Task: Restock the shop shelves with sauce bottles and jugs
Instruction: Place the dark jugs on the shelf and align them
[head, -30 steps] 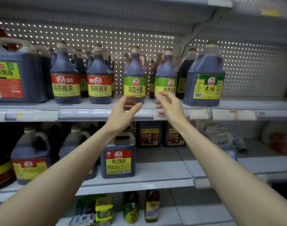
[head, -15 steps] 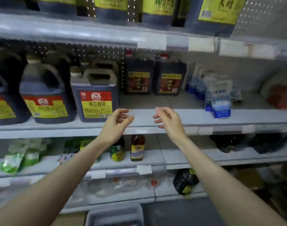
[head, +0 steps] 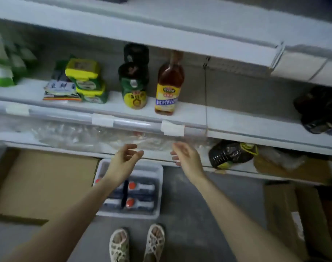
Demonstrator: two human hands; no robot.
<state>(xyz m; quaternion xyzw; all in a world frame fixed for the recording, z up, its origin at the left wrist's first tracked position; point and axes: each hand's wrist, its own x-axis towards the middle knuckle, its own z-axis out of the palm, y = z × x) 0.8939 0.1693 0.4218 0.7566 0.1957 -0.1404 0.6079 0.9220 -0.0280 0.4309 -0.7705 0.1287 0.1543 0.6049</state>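
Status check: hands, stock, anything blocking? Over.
Left hand and right hand open, empty. Red-capped bottles in white crate on floor below hands, untouched. Nothing between hands and crate.

The person's left arm (head: 97, 197) covers part of the tray (head: 158, 186) and its bottles (head: 142, 187). The upper shelf (head: 161, 37) hides the amber bottle's (head: 168, 86) cap. Green bags (head: 0, 72), possibly snacks, blur off the left edge.

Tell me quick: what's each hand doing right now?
Left hand: open, fingers loosely curled, holding nothing.
Right hand: open, fingers relaxed, holding nothing.
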